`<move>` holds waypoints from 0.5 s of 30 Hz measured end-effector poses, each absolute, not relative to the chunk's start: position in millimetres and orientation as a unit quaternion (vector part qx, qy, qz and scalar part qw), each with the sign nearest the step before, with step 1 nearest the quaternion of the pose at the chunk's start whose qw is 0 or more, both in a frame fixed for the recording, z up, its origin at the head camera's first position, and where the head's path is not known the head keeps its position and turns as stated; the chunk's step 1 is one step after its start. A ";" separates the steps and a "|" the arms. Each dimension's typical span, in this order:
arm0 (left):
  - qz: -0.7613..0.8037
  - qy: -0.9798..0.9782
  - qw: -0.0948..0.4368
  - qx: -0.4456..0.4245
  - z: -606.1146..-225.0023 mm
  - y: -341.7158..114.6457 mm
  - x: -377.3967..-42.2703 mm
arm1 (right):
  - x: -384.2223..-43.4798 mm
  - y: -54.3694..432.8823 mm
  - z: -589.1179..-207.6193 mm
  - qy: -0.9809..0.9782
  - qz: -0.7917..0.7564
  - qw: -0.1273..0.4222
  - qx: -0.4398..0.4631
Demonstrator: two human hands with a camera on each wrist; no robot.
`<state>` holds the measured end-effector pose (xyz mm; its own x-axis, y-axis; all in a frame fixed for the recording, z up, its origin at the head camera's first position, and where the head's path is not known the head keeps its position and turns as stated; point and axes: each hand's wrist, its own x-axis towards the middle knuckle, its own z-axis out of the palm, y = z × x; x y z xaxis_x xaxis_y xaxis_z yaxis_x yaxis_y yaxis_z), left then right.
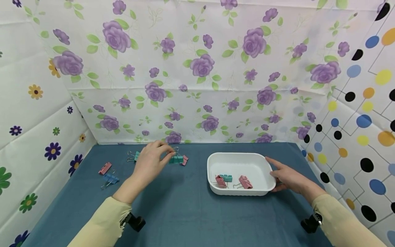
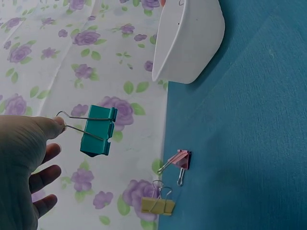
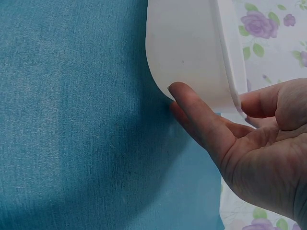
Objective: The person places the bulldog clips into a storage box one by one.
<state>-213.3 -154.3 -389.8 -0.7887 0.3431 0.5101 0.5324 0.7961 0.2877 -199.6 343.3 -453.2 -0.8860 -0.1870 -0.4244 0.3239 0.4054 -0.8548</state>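
My left hand [image 1: 152,157] pinches a teal binder clip [image 2: 98,132] by its wire handles between thumb and fingertip; the other fingers spread free below in the left wrist view. Past it on the cloth lie a pink binder clip [image 2: 182,159] and a yellow binder clip [image 2: 157,206]. My right hand [image 1: 288,176] grips the right end of a white tray [image 3: 189,52], with fingers at the rim and the thumb along the outer wall. Inside the tray are a pink clip [image 1: 245,182], another pink clip [image 1: 220,181] and a teal clip [image 1: 226,178].
Left of my left hand lie a pink clip [image 1: 105,168], a blue clip [image 1: 110,179] and a teal clip [image 1: 133,156], partly covered by the hand. A blue cloth [image 1: 191,216] covers the table. Patterned sheets [image 1: 185,103] stand behind and at both sides.
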 end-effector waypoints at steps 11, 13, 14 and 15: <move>-0.209 -0.913 0.236 -0.259 -387.8 -143.6 -217.7 | -198.7 342.8 -452.4 0.805 -0.544 0.234 0.040; -0.206 -0.912 0.237 -0.264 -386.6 -140.8 -219.1 | -198.9 342.8 -452.7 0.804 -0.544 0.234 0.040; -0.204 -0.912 0.236 -0.265 -385.9 -139.3 -219.9 | -199.0 342.8 -452.8 0.805 -0.544 0.234 0.040; -0.203 -0.913 0.234 -0.265 -385.3 -137.8 -220.7 | -199.1 342.8 -452.9 0.805 -0.544 0.234 0.040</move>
<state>-220.7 -137.8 -385.3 -0.7497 0.3893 0.5352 0.5790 0.7774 0.2457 -199.1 342.8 -452.9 -0.8871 -0.1904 -0.4204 0.3194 0.4041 -0.8571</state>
